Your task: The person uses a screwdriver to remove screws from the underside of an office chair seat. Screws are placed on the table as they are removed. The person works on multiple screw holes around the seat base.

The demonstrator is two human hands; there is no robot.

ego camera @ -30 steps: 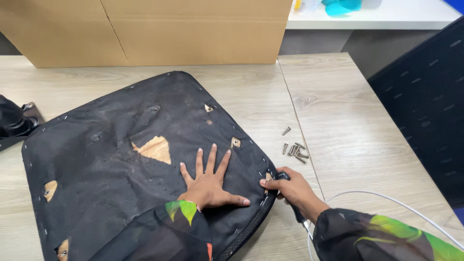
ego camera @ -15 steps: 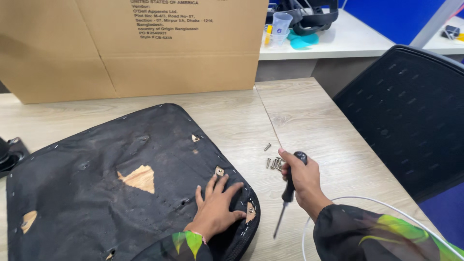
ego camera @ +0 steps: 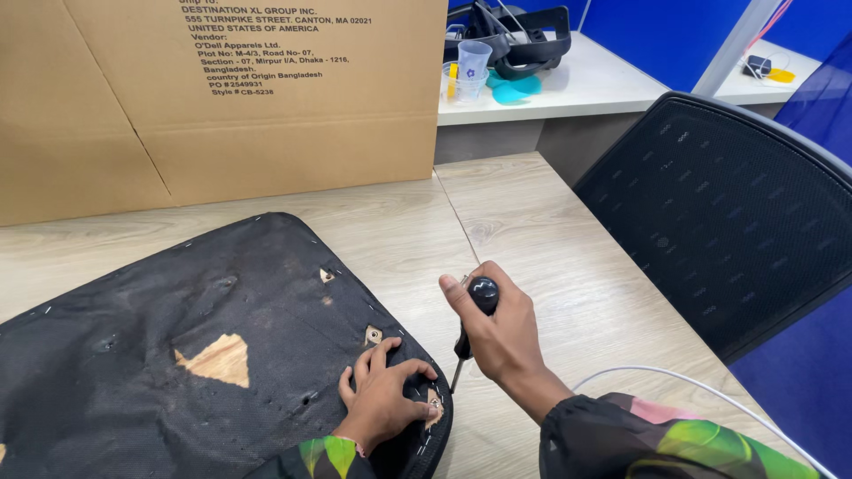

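A large brown cardboard box (ego camera: pixel 222 98) fills the upper left of the frame, standing on a pale wood-grain table (ego camera: pixel 550 231). In the lower left lies a black fabric-covered seat pan (ego camera: pixel 177 355), its rough cloth torn in spots to bare wood. At right stands a black mesh chair back (ego camera: pixel 728 213). The left hand (ego camera: pixel 383 399), fingers curled together, presses on the seat pan's lower right corner. The right hand (ego camera: pixel 501 333) is clamped around a screwdriver (ego camera: pixel 470 324) with a rounded black handle; its long axis runs nearly upright, tip pointing down-left, seemingly just beside the seat pan's edge.
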